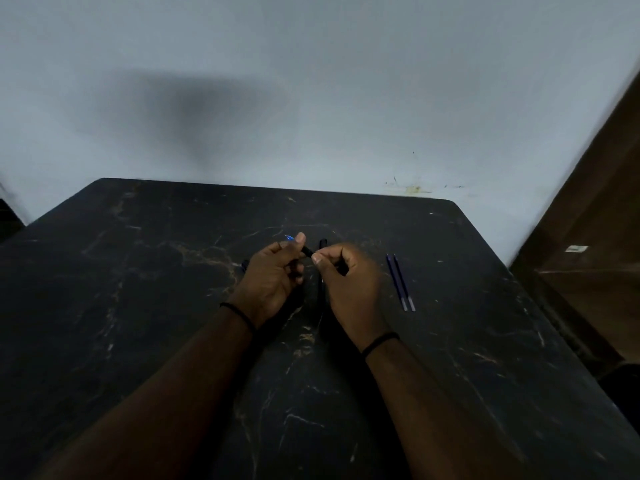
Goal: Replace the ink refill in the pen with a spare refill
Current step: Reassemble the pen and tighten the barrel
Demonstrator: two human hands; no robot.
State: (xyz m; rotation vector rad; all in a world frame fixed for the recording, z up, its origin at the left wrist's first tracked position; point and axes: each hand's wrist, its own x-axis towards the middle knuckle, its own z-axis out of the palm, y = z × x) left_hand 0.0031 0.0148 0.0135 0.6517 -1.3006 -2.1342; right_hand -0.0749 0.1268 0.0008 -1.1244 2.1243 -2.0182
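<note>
Pen: the black pen (307, 251) is held above the middle of the tabletop (138, 271), between both hands, with a blue tip showing past the left thumb.
Left hand: the left hand (273, 278) has its fingers curled around the front part of the pen.
Right hand: the right hand (349, 275) pinches the other end of the pen between thumb and fingers.
Spare refills: two blue spare refills (400, 283) lie side by side toward the right edge of the tabletop, untouched.
Progress: I judge the task is at its beginning; the pen is probably being opened, and the old refill is not yet out.
Left to do: take out the old refill, put in a spare one, close the pen.
Hard to see: a dark long object (322, 271) lies on the tabletop between the hands, maybe a cap or another pen; I cannot tell. The joint of the pen is hidden by the fingers.
</note>
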